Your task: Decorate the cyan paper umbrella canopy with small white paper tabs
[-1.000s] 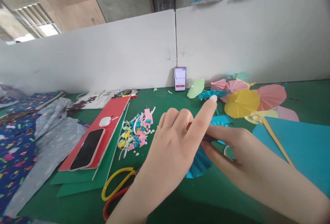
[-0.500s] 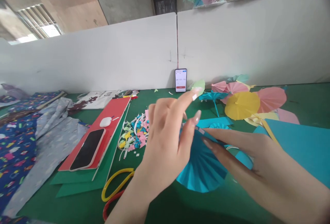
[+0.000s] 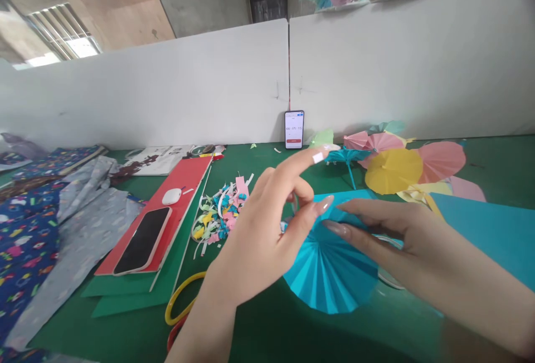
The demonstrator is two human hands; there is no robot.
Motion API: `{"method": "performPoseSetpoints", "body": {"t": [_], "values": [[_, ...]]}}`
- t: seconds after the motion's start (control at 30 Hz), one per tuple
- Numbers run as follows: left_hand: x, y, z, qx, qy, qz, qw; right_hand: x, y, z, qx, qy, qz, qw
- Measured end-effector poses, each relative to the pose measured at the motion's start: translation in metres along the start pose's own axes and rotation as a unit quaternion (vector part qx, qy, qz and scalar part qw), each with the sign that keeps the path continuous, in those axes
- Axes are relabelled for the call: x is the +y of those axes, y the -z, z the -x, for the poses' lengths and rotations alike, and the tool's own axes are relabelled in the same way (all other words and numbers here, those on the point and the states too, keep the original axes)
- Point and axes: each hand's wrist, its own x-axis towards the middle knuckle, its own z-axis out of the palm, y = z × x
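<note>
A bright blue pleated paper fan [image 3: 332, 276], spread into a nearly round disc, is held up in front of me. My right hand [image 3: 401, 235] pinches it near its centre between thumb and fingers. On its left side is my left hand [image 3: 263, 235], thumb by the upper folds and some fingers curled behind the paper. The left index finger stretches out with a small white piece of tape [image 3: 318, 157] stuck near its tip. Part of the fan is hidden behind both hands.
Finished paper umbrellas, among them a yellow one [image 3: 393, 170] and a blue one [image 3: 350, 156], lie at the back right. Blue paper sheets [image 3: 489, 229] are at right. Paper scraps [image 3: 223, 212], a phone [image 3: 144, 240] on a red board [image 3: 184, 176], and a yellow loop handle [image 3: 179, 299] are left.
The blue fan has turned more face-on and opened wider to the right. My right hand has shifted slightly left along it. The left index finger, carrying the tape, has moved a little right.
</note>
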Motion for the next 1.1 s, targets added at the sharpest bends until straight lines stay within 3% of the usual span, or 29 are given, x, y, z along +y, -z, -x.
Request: {"method": "performPoseSetpoints", "body": {"t": [0.17,0.37,0.5,0.6,0.77,1.1], "values": [[0.012,0.015,0.002,0.09,0.004,0.002,0.996,0.009,-0.003,-0.004,0.02,0.031,-0.019,0.999],[0.023,0.018,0.003,-0.088,0.044,0.005,0.995,0.007,-0.009,-0.003,0.034,0.018,-0.051,0.998],[0.017,0.014,0.001,-0.069,0.061,0.023,0.996,0.001,-0.006,0.002,0.026,0.025,-0.038,0.999],[0.014,0.013,0.0,-0.093,0.071,0.008,0.993,0.0,-0.005,0.005,0.016,0.032,-0.034,0.999],[0.014,0.011,0.002,-0.136,0.061,-0.077,0.986,0.001,-0.008,0.005,0.003,0.023,-0.006,1.0],[0.013,0.005,0.002,-0.159,0.033,-0.188,0.969,0.005,-0.013,0.004,-0.011,0.017,0.014,1.0]]}}
